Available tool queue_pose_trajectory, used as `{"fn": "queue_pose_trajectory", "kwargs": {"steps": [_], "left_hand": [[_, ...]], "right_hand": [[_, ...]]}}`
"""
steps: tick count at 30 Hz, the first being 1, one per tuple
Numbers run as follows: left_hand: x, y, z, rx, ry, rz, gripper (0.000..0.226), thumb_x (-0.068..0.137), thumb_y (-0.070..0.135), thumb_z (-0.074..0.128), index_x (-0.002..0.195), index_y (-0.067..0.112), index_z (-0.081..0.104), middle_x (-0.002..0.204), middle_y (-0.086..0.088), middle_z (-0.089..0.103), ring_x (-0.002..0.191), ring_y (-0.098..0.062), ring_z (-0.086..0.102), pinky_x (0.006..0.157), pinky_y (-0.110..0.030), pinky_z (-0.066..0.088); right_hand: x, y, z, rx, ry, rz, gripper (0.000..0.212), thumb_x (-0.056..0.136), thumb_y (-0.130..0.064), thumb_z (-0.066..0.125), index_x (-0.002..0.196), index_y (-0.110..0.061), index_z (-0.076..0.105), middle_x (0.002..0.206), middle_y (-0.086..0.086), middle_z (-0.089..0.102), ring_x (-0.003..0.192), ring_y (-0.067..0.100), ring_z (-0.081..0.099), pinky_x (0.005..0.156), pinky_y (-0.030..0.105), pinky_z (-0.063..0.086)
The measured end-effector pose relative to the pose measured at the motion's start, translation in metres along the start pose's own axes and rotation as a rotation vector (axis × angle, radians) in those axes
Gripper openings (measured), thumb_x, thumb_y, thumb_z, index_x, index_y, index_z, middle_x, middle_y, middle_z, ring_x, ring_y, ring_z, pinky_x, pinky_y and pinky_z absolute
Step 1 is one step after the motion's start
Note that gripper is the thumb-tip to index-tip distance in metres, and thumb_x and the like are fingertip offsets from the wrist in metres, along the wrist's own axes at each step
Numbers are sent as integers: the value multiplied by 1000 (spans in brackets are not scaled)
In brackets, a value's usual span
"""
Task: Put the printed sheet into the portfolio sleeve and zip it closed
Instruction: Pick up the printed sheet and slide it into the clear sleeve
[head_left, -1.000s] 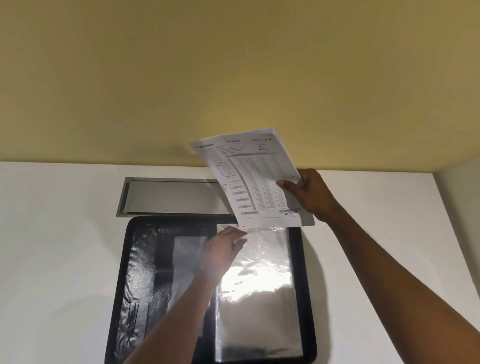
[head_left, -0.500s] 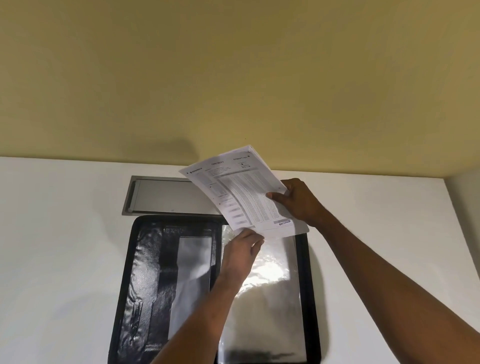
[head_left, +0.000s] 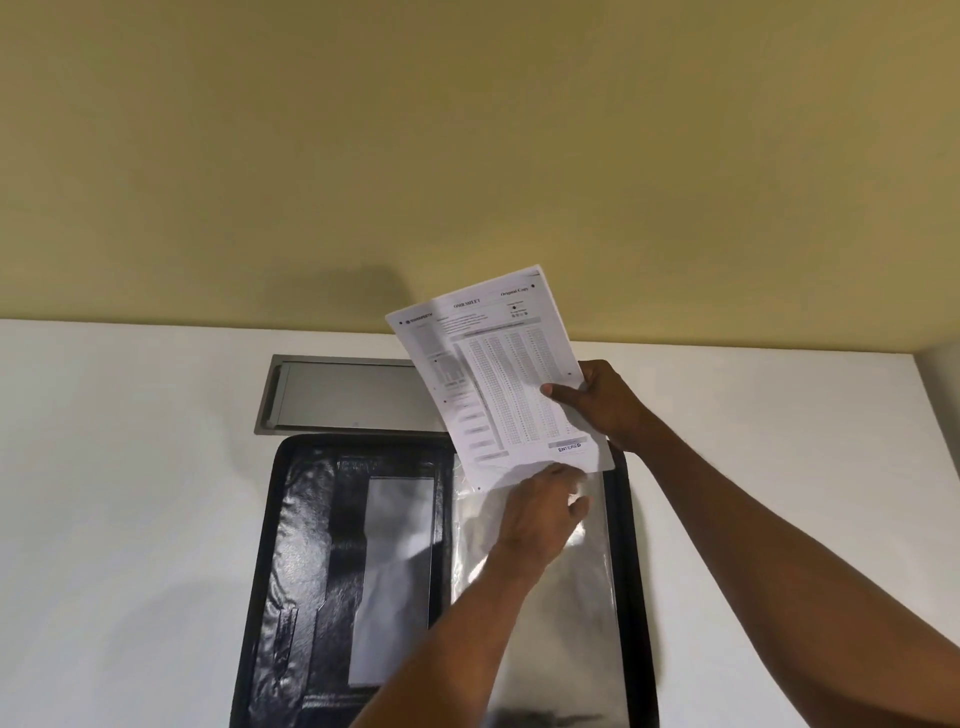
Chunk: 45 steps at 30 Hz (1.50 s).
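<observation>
Clear plastic glints under your left hand (head_left: 545, 512), which pinches the top edge of the portfolio sleeve (head_left: 561, 597) on the right half of the open black portfolio (head_left: 306, 545); the fingertips blur, so the pinch looks closed but you cannot be sure. Your right hand (head_left: 605, 402) clamps the printed sheet (head_left: 493, 384) by its right edge, thumb on the printed face. The sheet tilts left above that grip, its bottom edge just at your left fingers and the sleeve mouth. Beyond both grips, a grey metal panel (head_left: 343, 392) is set into the white table (head_left: 130, 493).
</observation>
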<state>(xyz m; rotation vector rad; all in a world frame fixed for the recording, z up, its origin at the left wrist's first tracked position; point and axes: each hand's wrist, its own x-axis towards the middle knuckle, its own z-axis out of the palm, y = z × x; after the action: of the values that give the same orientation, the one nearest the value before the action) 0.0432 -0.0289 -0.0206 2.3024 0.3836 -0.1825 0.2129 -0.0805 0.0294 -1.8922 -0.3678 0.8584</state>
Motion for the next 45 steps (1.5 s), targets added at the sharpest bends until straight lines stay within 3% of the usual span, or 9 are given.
{"fn": "queue_pose_trajectory", "kwargs": {"steps": [4, 9, 13, 19, 26, 29, 33, 38, 45], "left_hand": [[4, 26, 5, 78, 53, -24, 14, 95, 19, 57, 84, 17, 66, 90, -3, 72, 81, -26, 67, 73, -37, 56], [8, 42, 0, 227, -69, -83, 15, 94, 18, 64, 82, 17, 72, 82, -4, 73, 72, -25, 70, 67, -32, 56], [2, 57, -4, 348, -138, -89, 30, 43, 19, 99, 52, 21, 70, 49, 6, 62, 40, -11, 60, 41, -17, 46], [2, 65, 4, 446, -96, -151, 28, 48, 12, 91, 70, 22, 78, 73, 1, 72, 65, -19, 68, 64, -26, 57], [4, 65, -4, 522, -60, -106, 29, 44, 12, 92, 61, 22, 71, 56, 2, 64, 60, -18, 64, 74, -27, 55], [6, 65, -4, 557, -10, -23, 27, 48, 10, 92, 67, 18, 75, 65, -1, 69, 70, -21, 68, 80, -31, 57], [8, 60, 1, 604, 68, 50, 20, 62, 10, 86, 79, 20, 80, 89, -2, 73, 93, -27, 70, 93, -37, 56], [11, 44, 5, 561, 118, 180, 19, 72, 14, 83, 89, 21, 78, 100, -2, 70, 100, -24, 64, 93, -37, 52], [20, 12, 8, 571, 125, 381, 21, 74, 13, 82, 91, 21, 74, 102, -5, 64, 100, -25, 52, 95, -38, 37]], "right_hand": [[1, 4, -2, 64, 1, -2, 31, 94, -15, 74, 123, -5, 73, 122, 8, 76, 109, 21, 74, 99, 42, 57], [2, 7, -2, 99, -6, 10, 33, 95, -10, 72, 126, 0, 70, 126, 12, 73, 115, 28, 71, 104, 44, 55], [6, 3, -2, 79, -27, -7, 30, 96, -9, 71, 124, 2, 71, 121, 10, 75, 96, 5, 75, 84, 20, 57], [16, -6, 2, 38, -50, 15, 22, 95, -11, 72, 117, -7, 74, 97, -7, 77, 75, -5, 72, 68, 13, 53], [17, -3, 11, 9, -37, 12, 27, 94, -14, 74, 119, -3, 74, 112, 9, 77, 91, 16, 73, 85, 32, 56], [17, -1, 12, -15, -24, 20, 25, 94, -15, 74, 116, -5, 75, 109, 7, 77, 86, 13, 72, 85, 32, 56], [16, 4, 12, 13, -33, 21, 29, 95, -12, 72, 122, -4, 73, 114, 3, 75, 90, 2, 72, 80, 17, 58], [15, 8, 15, 35, -15, 52, 32, 95, -14, 72, 125, -3, 71, 122, 11, 74, 106, 23, 71, 95, 37, 56], [16, 18, 19, 74, -4, 128, 36, 94, -18, 74, 128, -5, 70, 124, 10, 73, 110, 27, 70, 94, 35, 56]]}}
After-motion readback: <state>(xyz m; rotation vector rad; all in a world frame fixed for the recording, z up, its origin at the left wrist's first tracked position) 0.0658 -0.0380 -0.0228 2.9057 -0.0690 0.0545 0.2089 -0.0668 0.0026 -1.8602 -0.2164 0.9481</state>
